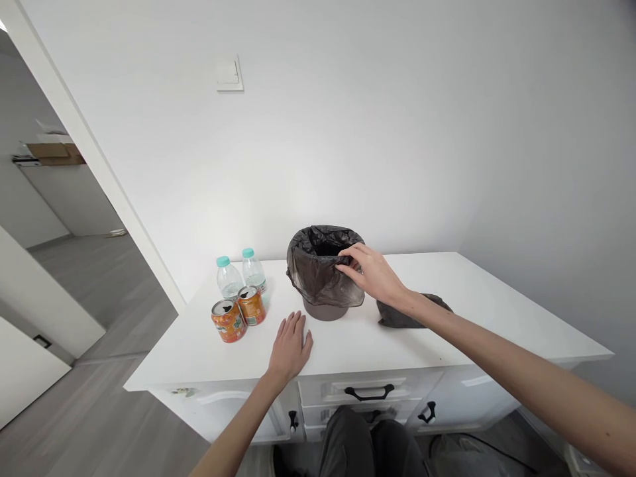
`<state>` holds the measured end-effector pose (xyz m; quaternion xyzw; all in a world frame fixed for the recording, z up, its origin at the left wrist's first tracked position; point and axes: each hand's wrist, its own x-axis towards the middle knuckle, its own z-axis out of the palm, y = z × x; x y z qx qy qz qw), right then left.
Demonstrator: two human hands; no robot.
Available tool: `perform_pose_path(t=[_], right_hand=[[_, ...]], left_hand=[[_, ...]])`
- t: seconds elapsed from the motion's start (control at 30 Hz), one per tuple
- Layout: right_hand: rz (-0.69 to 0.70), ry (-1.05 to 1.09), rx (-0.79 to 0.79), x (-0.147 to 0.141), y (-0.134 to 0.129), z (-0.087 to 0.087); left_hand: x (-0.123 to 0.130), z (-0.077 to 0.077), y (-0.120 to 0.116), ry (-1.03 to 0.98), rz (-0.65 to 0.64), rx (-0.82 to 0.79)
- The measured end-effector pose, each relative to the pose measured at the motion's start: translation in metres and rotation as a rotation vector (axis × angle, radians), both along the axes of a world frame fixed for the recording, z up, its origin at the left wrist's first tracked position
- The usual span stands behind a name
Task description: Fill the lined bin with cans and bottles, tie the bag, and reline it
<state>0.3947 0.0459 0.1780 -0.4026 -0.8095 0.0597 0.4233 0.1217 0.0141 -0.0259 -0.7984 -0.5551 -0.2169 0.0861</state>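
A small brown trash bin (325, 311) stands on the white cabinet top, lined with a black trash bag (322, 275) whose edge is folded down over the outside. My right hand (370, 268) is at the bin's right front rim, its thumb and fingers pinching the bag there. Palm down on the cabinet top, my left hand (291, 344) lies flat with fingers outstretched, just left of the bin's base. Further left are two orange drink cans (228, 321) with opened tops. Behind them stand two clear bottles (253, 270) with turquoise caps.
A dark folded bundle of plastic (397, 317) lies right of the bin, partly behind my right forearm. The white cabinet (497, 298) backs against a wall with a light switch (229, 73). A doorway opens at the left. Black handles (369, 392) project from the cabinet front.
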Motion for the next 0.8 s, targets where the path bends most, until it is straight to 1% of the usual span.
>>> perform_pose_path(t=[0.1,0.17,0.2,0.23,0.3,0.37,0.43,0.5,0.53,0.6,0.7,0.77,0.8], right_hand=[[0.018,0.032,-0.026,-0.001,-0.014,0.004],[-0.007,0.121,-0.016,0.000,-0.025,-0.001],[-0.044,0.182,-0.001,0.001,-0.031,-0.008],[-0.096,0.247,0.014,0.003,-0.036,-0.017],[-0.216,0.362,0.015,0.008,-0.042,-0.045],[-0.300,0.436,-0.073,0.015,-0.045,-0.079],[-0.308,0.448,-0.229,0.022,-0.044,-0.114],[-0.225,0.419,-0.372,0.029,-0.043,-0.142],[-0.180,0.407,-0.425,0.031,-0.042,-0.153],[-0.120,0.398,-0.488,0.034,-0.039,-0.170],[-0.138,0.411,-0.499,0.036,-0.033,-0.185],[-0.160,0.404,-0.488,0.037,-0.030,-0.191],[-0.165,0.397,-0.483,0.038,-0.030,-0.193]], left_hand=[[-0.001,0.000,0.000,-0.004,-0.003,0.001],[0.000,0.000,0.000,-0.008,-0.005,0.001],[0.000,0.000,0.000,-0.011,-0.005,0.000],[0.001,0.000,0.000,-0.015,-0.005,0.000],[0.003,0.000,-0.001,-0.023,-0.002,-0.004],[0.003,-0.001,-0.002,-0.034,-0.003,-0.007],[-0.001,0.001,-0.004,-0.066,-0.030,-0.003],[-0.010,0.011,-0.004,-0.114,-0.072,0.018],[-0.017,0.020,-0.002,-0.136,-0.084,0.039],[-0.032,0.047,0.004,-0.154,-0.066,0.106],[-0.055,0.105,0.023,-0.103,0.011,0.243],[-0.068,0.145,0.041,-0.047,0.063,0.315],[-0.074,0.162,0.051,-0.005,0.081,0.328]])
